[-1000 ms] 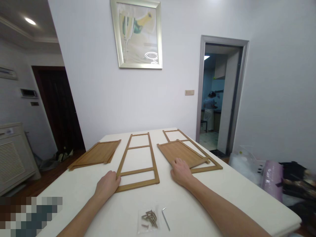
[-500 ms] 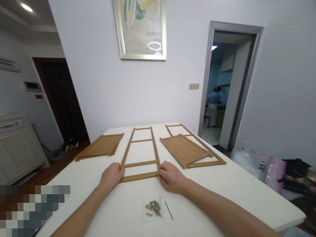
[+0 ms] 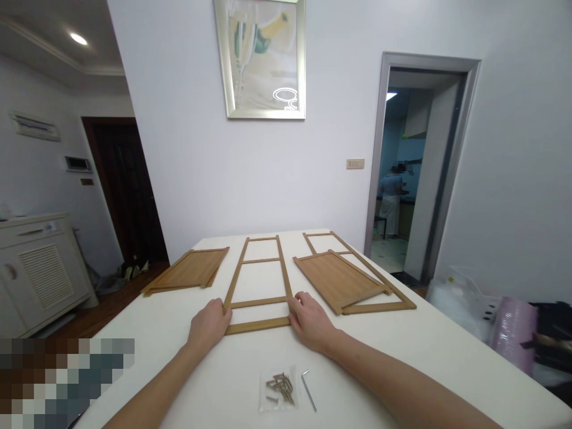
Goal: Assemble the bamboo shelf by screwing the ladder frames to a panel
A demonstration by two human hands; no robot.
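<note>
Ladder-shaped wooden frame [image 3: 259, 302]: flat on the white tabletop [image 3: 447, 351], between the two hands, its four crossbars visible and its near end toward the person.
Left hand [image 3: 209, 325]: curled, pinching the frame's left rail near its lower end.
Right hand [image 3: 310, 322]: curled, pinching the right rail opposite, near the lower corner; the fingers' undersides are hidden.
Second wooden frame [image 3: 379, 308]: flat on the right, well apart from the first, partly covered.
Right slatless panel [image 3: 337, 277]: lying askew over that second frame, beyond the right hand.
Left panels [image 3: 190, 267]: overlapping, slightly out of line, on the far left part of the tabletop.
Clear plastic bag [image 3: 263, 406]: near side, between the forearms, with metal screws [image 3: 282, 387] inside.
Hex key [image 3: 309, 391]: just right of the bag, bent end away from the person.
Doorway: a person [image 3: 390, 199] stands in the room beyond.
</note>
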